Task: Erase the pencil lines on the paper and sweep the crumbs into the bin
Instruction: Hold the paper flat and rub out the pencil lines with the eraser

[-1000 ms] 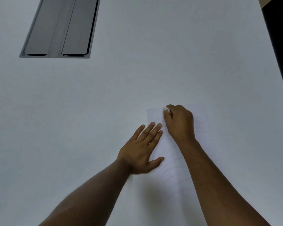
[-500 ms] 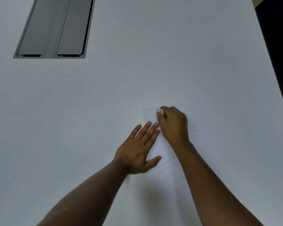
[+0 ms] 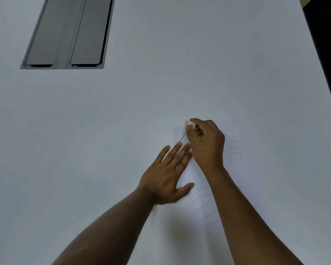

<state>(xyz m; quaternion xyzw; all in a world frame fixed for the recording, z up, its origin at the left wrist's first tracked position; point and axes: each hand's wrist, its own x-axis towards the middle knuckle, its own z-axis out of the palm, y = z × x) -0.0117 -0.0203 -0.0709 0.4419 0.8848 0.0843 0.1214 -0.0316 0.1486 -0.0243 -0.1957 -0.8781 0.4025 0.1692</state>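
White and matte, the table fills nearly the whole view, smooth and evenly lit, with a dark strip of room beyond its right edge. On it, the right hand curls its fingers tightly round a small white eraser, pinching it between thumb and forefinger so that only a smudged, greyish tip shows. That tip sits at the far left corner of the paper, right at the sheet's top edge. Just beside and nearer the person, the left hand lies flat, palm down, its fingers straight and close together with the thumb spread to the side; fingertips and thumb press on the left edge of the sheet, while the palm rests on bare table. The two hands nearly touch where the left fingertips meet the heel of the right hand.

The paper is thin, rectangular and almost the same white as the table, so its outline is faint. Pale curved pencil lines cross it between the two forearms, and more faint strokes show to the right of the right wrist. Crumbs are too small to make out.

Well apart, at the far left, a grey metal panel is set flush in the tabletop: two long rectangular flaps with rounded corners, side by side in a frame.
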